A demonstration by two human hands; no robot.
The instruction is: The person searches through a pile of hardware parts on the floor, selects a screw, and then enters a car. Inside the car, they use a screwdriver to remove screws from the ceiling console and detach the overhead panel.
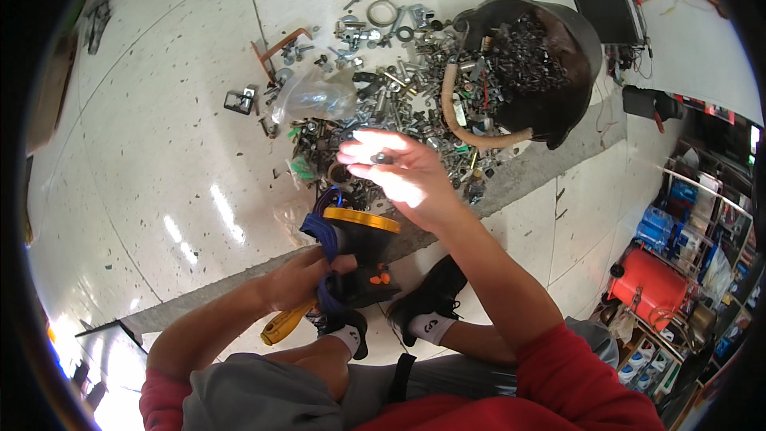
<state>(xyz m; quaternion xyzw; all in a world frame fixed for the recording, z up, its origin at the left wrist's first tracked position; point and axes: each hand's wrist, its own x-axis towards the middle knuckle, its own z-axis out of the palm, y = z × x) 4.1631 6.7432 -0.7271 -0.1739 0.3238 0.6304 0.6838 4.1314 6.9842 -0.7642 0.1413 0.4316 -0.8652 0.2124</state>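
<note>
A small dark metal part (381, 159) is held between the thumb and fingers of the right hand (403, 172), above the hardware pile (399, 100) on the floor (175, 128). A yellow-rimmed lamp (359, 243) with a blue strap (321, 233) is gripped by the left hand (307, 275). Dark screws (527, 56) are contained in the black bucket (589, 40) beside the pile.

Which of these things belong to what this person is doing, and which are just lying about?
Apparently in use:
small dark metal piece, in the right hand
yellow-rimmed lamp, in the left hand
loose metal hardware
black bucket, probably

Apparently just lying about:
red tank
black box
clear plastic bag
</note>
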